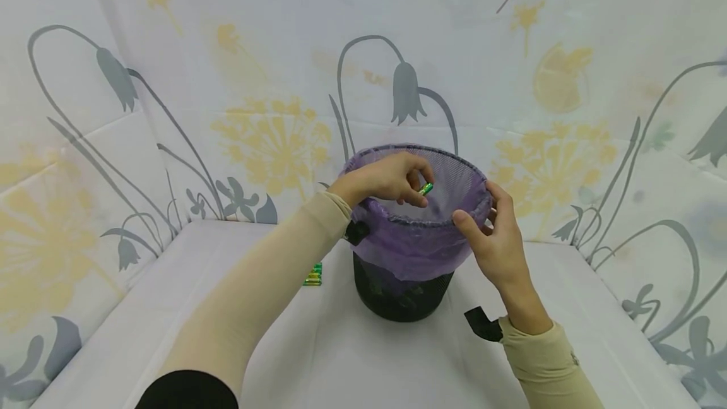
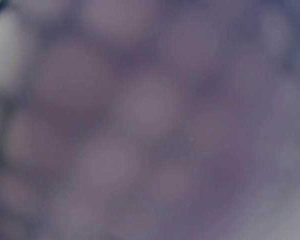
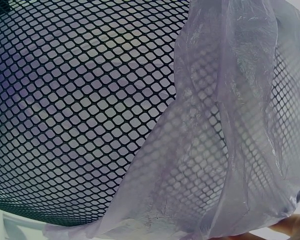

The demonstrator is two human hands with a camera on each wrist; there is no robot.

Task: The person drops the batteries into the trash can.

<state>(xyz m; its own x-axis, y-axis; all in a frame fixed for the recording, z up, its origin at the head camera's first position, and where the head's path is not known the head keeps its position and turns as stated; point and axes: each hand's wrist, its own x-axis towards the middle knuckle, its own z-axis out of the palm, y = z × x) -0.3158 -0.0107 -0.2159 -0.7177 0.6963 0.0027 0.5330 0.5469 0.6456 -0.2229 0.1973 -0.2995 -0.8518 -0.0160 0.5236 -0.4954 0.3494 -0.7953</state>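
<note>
a small green battery (image 1: 426, 189) is pinched by the l. hand (image 1: 392, 178), w/ both seen against the open mouth of a black wire-mesh wastebasket (image 1: 392, 303); how far in can't be told. the basket's rim is gripped at its r. side by the r. hand (image 1: 496, 242), thumb on the near side. hands are set well apart.

a translucent purple bin liner (image 1: 409, 257) is folded over the rim & draped down the upper outside; lower mesh is left bare. faint green shapes are seen thru it, too dim to ID. more green-&-gold batteries (image 1: 313, 274) are laid side by side on the white table (image 1: 352, 365), l. of the basket, partly hidden by the l. sleeve (image 1: 272, 270). table is backed by a floral-print cloth (image 1: 284, 36).

l. wrist view is blurred to purple. in r. wrist view, mesh & crumpled liner are shown close up, w/ fingers (image 3: 297, 227) at the lower r. corner.
</note>
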